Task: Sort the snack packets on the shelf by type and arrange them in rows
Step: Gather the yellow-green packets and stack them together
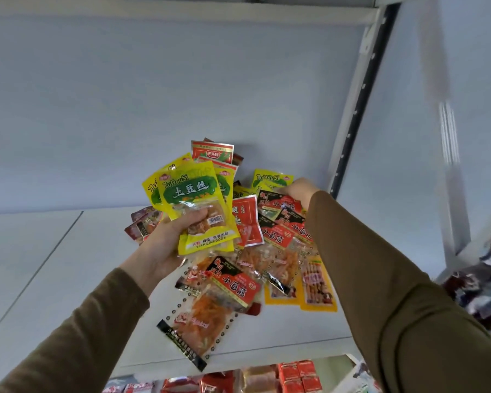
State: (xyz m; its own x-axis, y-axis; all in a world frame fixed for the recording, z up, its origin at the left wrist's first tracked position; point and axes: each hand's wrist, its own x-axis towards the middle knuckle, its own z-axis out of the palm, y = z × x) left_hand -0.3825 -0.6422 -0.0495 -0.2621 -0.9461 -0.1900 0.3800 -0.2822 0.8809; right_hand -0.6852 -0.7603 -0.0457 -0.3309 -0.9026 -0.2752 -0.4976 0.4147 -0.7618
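Note:
My left hand (165,245) grips a fan of yellow-green potato-shred packets (193,199), held up above the white shelf (54,265). My right hand (299,191) reaches into the back of a mixed pile and touches another yellow packet (271,178); its fingers are partly hidden behind the pile. The heap holds red-and-black gluten packets (233,282), a red packet (245,219), orange-yellow packets (318,285) and red packets (211,151) leaning on the back wall.
Dark red packets (142,225) lie at the pile's left edge. The shelf's left half is bare white board. A metal upright (355,109) stands at the right. Red boxes (298,375) fill the shelf below, and more goods (482,290) sit at the far right.

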